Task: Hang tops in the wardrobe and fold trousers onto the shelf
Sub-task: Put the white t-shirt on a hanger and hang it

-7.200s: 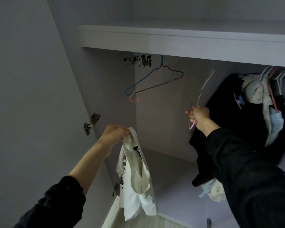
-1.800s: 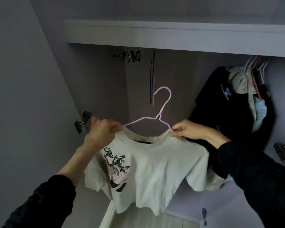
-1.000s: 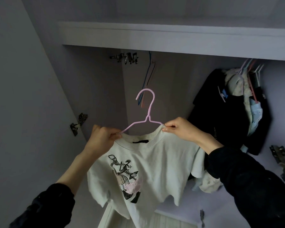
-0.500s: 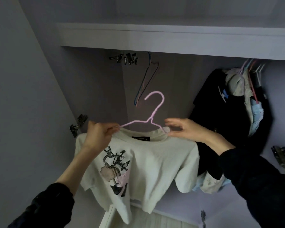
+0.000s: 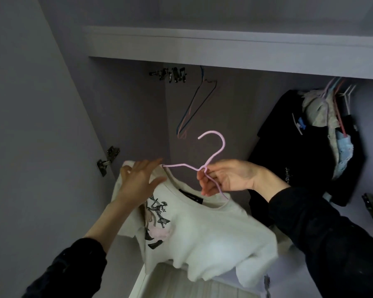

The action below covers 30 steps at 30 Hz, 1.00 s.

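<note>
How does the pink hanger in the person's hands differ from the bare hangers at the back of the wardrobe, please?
The pink hanger carries a white T-shirt; the bare hangers carry nothing. The pink hanger is held at its neck by the right hand, its hook free in the air; the bare hangers hang inside the wardrobe. The pink hanger looks thicker. All are thin hooked hangers.

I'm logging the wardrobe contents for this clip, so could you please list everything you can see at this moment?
T-shirt: one, white with a dark and pink print, on the pink hanger, centre.
Pink hanger: one, in the right hand, hook up, not yet hung.
Empty hangers: at least two, blue and pinkish, hanging at the back.
Dark garments: count unclear, black, hanging right.
Pale garments: several, grey and blue, on coloured hangers, far right.
Shelf: one, pale, above.
Door hinges: metal, left and right edges.
Left hand: flat on the T-shirt's shoulder.
Right hand: pinching the hanger neck.
</note>
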Each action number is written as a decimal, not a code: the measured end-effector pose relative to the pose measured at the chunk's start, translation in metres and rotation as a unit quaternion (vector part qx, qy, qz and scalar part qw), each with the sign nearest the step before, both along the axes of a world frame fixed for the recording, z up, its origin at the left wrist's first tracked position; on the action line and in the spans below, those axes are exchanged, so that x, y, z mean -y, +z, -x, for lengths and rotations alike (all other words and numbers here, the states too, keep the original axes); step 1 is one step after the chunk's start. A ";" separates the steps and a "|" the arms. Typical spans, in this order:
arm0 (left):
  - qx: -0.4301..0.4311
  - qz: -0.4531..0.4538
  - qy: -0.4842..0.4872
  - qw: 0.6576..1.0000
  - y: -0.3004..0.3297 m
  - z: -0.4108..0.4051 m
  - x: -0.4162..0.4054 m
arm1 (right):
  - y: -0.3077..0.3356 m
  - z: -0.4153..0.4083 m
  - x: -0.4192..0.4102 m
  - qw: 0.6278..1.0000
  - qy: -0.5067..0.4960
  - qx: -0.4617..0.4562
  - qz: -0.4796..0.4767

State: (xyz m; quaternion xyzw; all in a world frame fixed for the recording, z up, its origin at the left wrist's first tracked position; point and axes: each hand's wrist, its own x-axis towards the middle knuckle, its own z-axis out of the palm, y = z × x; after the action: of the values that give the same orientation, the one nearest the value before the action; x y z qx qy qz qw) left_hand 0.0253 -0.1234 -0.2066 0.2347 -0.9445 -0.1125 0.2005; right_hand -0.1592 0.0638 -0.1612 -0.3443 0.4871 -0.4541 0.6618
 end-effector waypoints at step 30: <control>-0.057 0.077 -0.251 0.963 0.020 0.094 -0.033 | 0.022 0.043 -0.120 0.927 -0.369 0.043 -0.053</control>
State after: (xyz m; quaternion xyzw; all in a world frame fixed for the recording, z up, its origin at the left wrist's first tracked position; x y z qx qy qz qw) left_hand -0.0691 -0.0904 -0.1866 -0.0324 -0.9658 -0.0996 0.2371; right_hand -0.2024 0.1837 -0.1390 -0.0843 0.5743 -0.6540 0.4852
